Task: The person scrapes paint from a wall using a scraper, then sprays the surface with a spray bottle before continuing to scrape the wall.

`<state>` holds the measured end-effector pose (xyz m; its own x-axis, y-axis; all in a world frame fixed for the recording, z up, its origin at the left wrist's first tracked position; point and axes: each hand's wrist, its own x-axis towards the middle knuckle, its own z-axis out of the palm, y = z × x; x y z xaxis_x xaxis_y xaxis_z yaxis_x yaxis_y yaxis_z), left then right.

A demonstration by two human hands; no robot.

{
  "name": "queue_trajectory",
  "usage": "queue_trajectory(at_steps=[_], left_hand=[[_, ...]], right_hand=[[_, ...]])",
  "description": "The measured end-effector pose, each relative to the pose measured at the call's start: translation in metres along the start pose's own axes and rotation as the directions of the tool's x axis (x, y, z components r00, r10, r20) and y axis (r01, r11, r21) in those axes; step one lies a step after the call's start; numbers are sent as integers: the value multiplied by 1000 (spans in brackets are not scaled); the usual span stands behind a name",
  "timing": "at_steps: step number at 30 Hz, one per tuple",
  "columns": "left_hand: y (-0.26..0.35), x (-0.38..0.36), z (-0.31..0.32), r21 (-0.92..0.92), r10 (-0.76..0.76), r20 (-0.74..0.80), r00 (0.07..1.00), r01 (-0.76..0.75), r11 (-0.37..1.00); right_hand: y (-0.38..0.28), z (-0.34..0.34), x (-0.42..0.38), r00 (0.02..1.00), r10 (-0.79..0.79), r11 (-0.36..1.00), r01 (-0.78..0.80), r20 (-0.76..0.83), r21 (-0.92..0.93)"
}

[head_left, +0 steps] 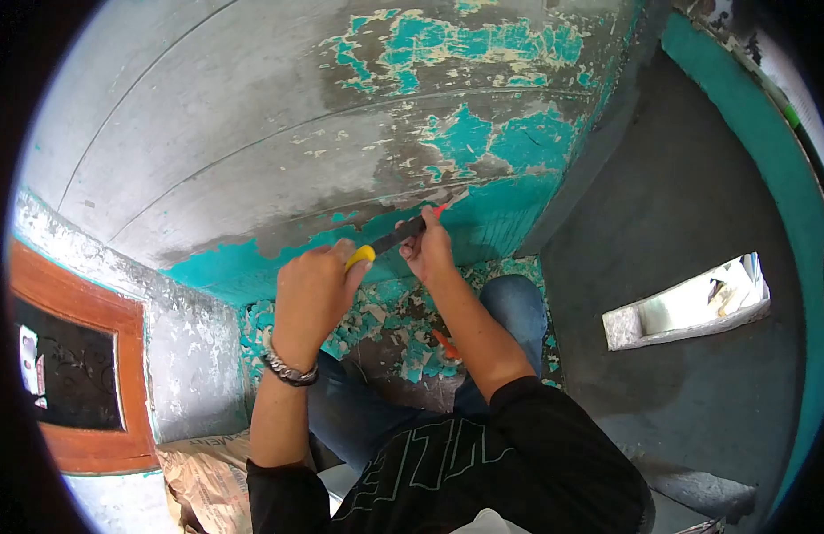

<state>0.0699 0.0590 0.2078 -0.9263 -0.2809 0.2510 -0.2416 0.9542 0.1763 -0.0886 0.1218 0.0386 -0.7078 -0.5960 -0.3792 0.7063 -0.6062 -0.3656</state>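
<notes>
Turquoise paint, broken into patches over bare grey, covered the curving wall [510,205] that filled the upper view, its most solid stretch running low, just above the floor. To the right of this wall, meeting it at a corner, rose a dark grey side wall [670,196] with a bright slot-like opening [697,307] through it. To the left of the curving wall stood an orange-brown wooden frame [132,356] around a dark panel. The person in a black shirt [448,472] and blue jeans sat or crouched low in front of the wall, knees apart, which brought both arms down to its lower painted band. A crumpled paper sack [207,481] lay farther back from the wall, on the person's left. The left hand [314,289] was closed round the yellow butt of a long tool [392,238], while the right hand [434,254] gripped it farther up, near its red collar; the spread grip probably let one hand push and the other steer. The tool slanted up to the wall, its pale tip seeming to meet the paint edge, though exact contact could not be told. A chain bracelet [292,369] circled the left wrist. Below the wall, an orange-red piece [446,345] lay among curled turquoise flakes [416,360], heaped thickest along the wall's foot, probably because they had dropped from it.
</notes>
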Motion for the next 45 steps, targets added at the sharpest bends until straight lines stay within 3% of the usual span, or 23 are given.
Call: queue_trajectory(at_steps=[3, 4, 5, 6, 7, 9, 11, 13, 16, 21, 23, 29, 32, 34, 38, 39, 41, 43, 45], left_hand=[[14, 13, -1, 84, 38, -9, 999, -37, 996], [13, 21, 9, 49, 169, -31, 985, -167, 985], [14, 25, 22, 18, 294, -61, 954, -294, 956], [20, 22, 42, 20, 290, -85, 953, -290, 957], [31, 19, 67, 37, 253, -52, 966, -252, 967], [38, 13, 75, 62, 249, -16, 969, -247, 967], [30, -7, 59, -115, 152, -35, 988, -156, 981], [16, -25, 42, -135, 118, -24, 993, -121, 983], [8, -44, 30, -122, 50, -30, 998, -53, 991], [9, -46, 30, -49, 46, -59, 997, -49, 998], [10, -43, 27, -89, -26, -29, 999, 23, 996], [20, -21, 11, -46, 20, -39, 999, -22, 999], [32, -6, -1, 44, 72, -18, 997, -71, 997], [39, 7, -10, 88, 79, 0, 997, -79, 993], [44, 28, -17, 183, 146, -4, 989, -143, 973], [43, 35, -13, 183, 146, -12, 989, -141, 973], [36, 45, 20, 115, 322, -40, 946, -316, 942], [46, 45, 76, 88, 290, 22, 957, -291, 953], [48, 35, 84, 19, 268, -24, 963, -268, 963]], right_hand=[[-9, 0, -2, 999, -3, 1000, 3, 31, 14], [-13, -8, 2, 999, -5, 1000, 5, 39, 4], [-16, -25, 11, 994, -74, 993, 80, -75, 83], [-22, -33, 23, 973, -139, 974, 167, -183, 150], [-27, -38, 30, 975, -158, 974, 181, -159, 140], [-32, -45, 25, 950, -176, 950, 233, -258, 210], [-27, -40, 1, 956, -167, 951, 220, -241, 215], [-24, -28, -22, 998, -31, 996, 26, -60, -79], [-13, -19, -26, 998, 61, 976, -55, 24, -212], [-5, -10, -16, 997, 31, 987, -20, 67, -160], [-5, -11, -14, 997, 14, 989, -4, 73, -146], [-13, -3, -8, 1000, -5, 988, 5, -2, -156], [-18, -2, -8, 1000, 26, 998, -26, -6, -53], [-24, 1, -10, 999, 17, 999, -19, 52, 48], [-33, -5, 4, 991, 85, 995, -89, 101, 37], [-34, -8, 10, 993, 57, 996, -63, 104, 60], [-35, -28, 21, 993, 30, 997, -38, 110, 70], [-48, -54, 40, 931, -236, 908, 314, -280, 278], [-54, -55, 43, 925, -267, 913, 332, -269, 236]])
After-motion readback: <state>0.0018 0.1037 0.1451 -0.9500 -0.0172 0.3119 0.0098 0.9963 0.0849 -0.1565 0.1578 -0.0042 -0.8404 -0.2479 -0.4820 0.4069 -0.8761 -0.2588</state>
